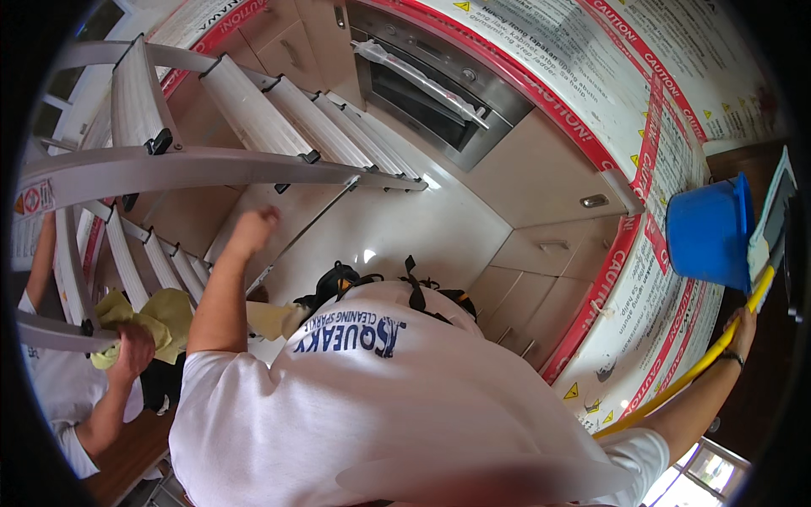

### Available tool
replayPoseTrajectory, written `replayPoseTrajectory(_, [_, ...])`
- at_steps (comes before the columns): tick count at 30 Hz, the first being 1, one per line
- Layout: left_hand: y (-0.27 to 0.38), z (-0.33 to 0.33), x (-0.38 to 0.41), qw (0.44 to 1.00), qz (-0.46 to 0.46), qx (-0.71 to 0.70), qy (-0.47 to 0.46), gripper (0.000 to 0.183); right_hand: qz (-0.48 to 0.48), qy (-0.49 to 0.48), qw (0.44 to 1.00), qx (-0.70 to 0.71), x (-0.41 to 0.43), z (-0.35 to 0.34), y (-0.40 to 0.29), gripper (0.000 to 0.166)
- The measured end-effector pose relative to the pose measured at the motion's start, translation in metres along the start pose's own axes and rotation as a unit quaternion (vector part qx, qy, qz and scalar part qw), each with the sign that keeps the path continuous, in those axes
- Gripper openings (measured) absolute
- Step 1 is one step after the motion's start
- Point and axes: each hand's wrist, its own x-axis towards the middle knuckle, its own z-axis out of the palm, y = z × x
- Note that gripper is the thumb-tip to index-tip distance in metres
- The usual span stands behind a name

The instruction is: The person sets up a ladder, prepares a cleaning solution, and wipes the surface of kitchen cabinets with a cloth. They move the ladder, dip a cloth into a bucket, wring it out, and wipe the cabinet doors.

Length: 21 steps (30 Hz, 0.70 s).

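My left hand (253,231) is raised between the aluminium stepladder (253,170) and my body. Its fingers look curled but are blurred, and no object shows in it. At the far right, my right hand (742,326) is closed around a yellow pole (687,380). Near that hand is a flat cleaning head with a light pad (772,215), tilted beside a blue plastic bucket (709,231). The bucket stands on a worktop covered with printed protective sheeting (640,304). A pouch (336,285) hangs at my waist, with a pale yellow cloth (269,318) beside it.
A co-worker's hand (133,348) holds a yellow cloth (155,320) by the stepladder at left. The ladder's legs spread over the glossy floor (380,222). Ahead is a built-in oven (424,95) with a wrapped handle; cabinets (551,171) and covered worktops surround the floor.
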Motion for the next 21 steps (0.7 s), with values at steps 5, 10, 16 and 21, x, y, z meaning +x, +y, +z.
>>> replayPoseTrajectory(5, [0.035, -0.038, 0.023, 0.843, -0.054, -0.479, 0.237, 0.041, 0.041, 0.006, 0.998, -0.043, -0.003, -0.005, 0.027, 0.041])
replayPoseTrajectory(10, [0.05, -0.028, 0.07, 0.759, -0.015, -0.641, 0.114, 0.061, 0.096, 0.015, 0.992, -0.083, -0.031, -0.02, 0.023, 0.034])
replayPoseTrajectory(16, [0.09, -0.018, 0.061, 0.744, -0.031, -0.66, 0.103, 0.064, 0.062, 0.151, 0.966, -0.2, -0.05, -0.006, 0.015, 0.032])
replayPoseTrajectory(21, [0.084, -0.008, 0.061, 0.745, -0.061, -0.663, 0.033, 0.056, 0.054, 0.177, 0.948, -0.258, -0.016, -0.005, 0.003, 0.033])
